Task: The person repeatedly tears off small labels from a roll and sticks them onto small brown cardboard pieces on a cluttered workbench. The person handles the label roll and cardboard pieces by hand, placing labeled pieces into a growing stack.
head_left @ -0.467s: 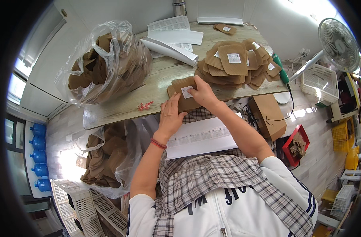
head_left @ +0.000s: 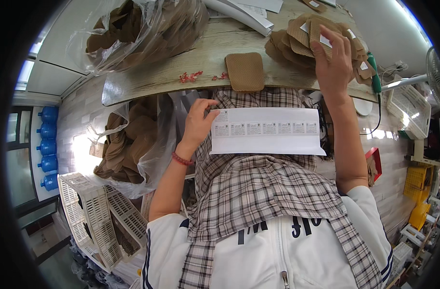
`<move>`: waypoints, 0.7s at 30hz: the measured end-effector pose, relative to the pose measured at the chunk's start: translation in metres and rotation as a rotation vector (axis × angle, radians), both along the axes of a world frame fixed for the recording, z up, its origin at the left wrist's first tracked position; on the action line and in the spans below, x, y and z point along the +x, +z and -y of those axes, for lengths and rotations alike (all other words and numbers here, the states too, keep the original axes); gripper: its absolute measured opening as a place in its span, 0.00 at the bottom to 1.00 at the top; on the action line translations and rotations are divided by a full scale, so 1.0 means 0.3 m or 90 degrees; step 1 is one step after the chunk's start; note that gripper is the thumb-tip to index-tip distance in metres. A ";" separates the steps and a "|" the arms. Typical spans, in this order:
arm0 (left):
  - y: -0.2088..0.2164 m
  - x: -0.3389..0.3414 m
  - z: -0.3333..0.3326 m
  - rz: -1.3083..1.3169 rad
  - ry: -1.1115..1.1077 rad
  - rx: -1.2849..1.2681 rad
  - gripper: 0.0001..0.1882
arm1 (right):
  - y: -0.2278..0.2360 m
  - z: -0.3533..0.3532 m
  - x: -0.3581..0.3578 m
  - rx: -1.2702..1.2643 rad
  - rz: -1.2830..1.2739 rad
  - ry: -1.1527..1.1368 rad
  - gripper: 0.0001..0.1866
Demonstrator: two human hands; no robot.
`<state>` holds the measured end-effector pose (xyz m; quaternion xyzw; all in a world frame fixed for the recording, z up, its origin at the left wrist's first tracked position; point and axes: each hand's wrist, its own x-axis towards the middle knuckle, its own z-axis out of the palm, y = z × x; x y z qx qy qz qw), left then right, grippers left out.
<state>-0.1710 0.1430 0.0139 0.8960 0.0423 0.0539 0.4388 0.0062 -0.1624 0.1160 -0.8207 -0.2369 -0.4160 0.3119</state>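
Note:
A white sheet of small printed labels (head_left: 265, 139) lies across my lap on a checked apron (head_left: 273, 188). My left hand (head_left: 198, 124) is at its upper left corner, thumb and forefinger apart beside a single label. A brown textured pad (head_left: 245, 72) with rounded corners lies alone at the table's near edge, with no label showing. At the right, my right hand (head_left: 334, 65) is over a heap of similar pads (head_left: 289, 45). Its fingers are spread around a white label on a top pad; whether they touch that pad is hard to tell.
Red scraps (head_left: 190, 76) lie on the wooden table (head_left: 147, 86). A clear bag of brown pads (head_left: 176, 29) stands at the back left, another bag (head_left: 133, 139) below the table. A green-handled tool (head_left: 374, 72) with a cord hangs at the right edge. White crates (head_left: 92, 212) stand lower left.
My right hand has carried the labelled pad to the heap at the right. My left hand has come back to the label sheet. An unlabelled pad now shows at the table edge. The view has tilted downward.

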 end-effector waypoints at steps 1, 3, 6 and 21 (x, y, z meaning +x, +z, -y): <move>-0.009 -0.015 0.000 -0.026 -0.004 -0.014 0.14 | -0.039 -0.063 -0.084 0.014 -0.137 0.121 0.14; -0.009 -0.016 0.020 -0.058 -0.012 -0.037 0.14 | -0.160 -0.186 -0.241 -0.009 -0.350 0.271 0.09; -0.074 -0.024 0.006 -0.119 0.029 -0.154 0.12 | -0.339 -0.305 -0.351 -0.067 -0.440 0.348 0.10; -0.068 -0.043 -0.010 -0.183 0.114 -0.308 0.07 | -0.451 -0.374 -0.425 -0.107 -0.180 0.336 0.12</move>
